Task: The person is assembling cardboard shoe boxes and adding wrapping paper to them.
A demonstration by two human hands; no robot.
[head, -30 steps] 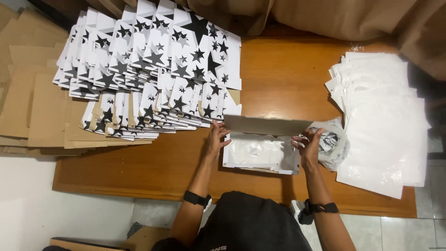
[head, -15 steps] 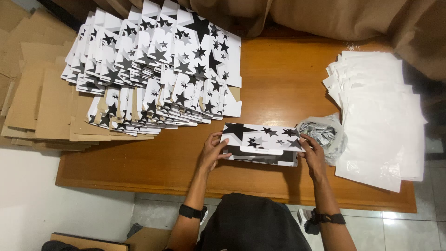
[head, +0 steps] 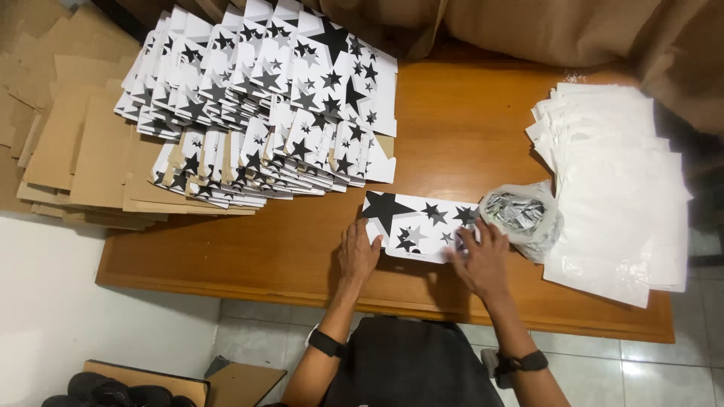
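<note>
A flattened white box printed with black stars point(head: 418, 224) is pressed down on the wooden worktop point(head: 467, 136) between the two hands. The left hand point(head: 357, 255) is laid open and flat, its fingertips resting on the box's near left corner; the right hand point(head: 481, 264) is likewise spread open, palm down, over the near right end, so that nothing is gripped and the box is simply held flat and steadied from both sides. Just beyond the right hand, touching the box's end, a crumpled clear plastic bag of small silvery packets point(head: 522, 215) is kept within easy reach. Farther to the right of that hand, a stack of white plastic sleeves point(head: 615, 181) is fanned out. Beyond and to the left of the left hand, a large overlapping pile of the same star-printed boxes point(head: 264, 105) is spread (seemingly sorted in rows), partly on plain brown cardboard sheets point(head: 68, 151).
</note>
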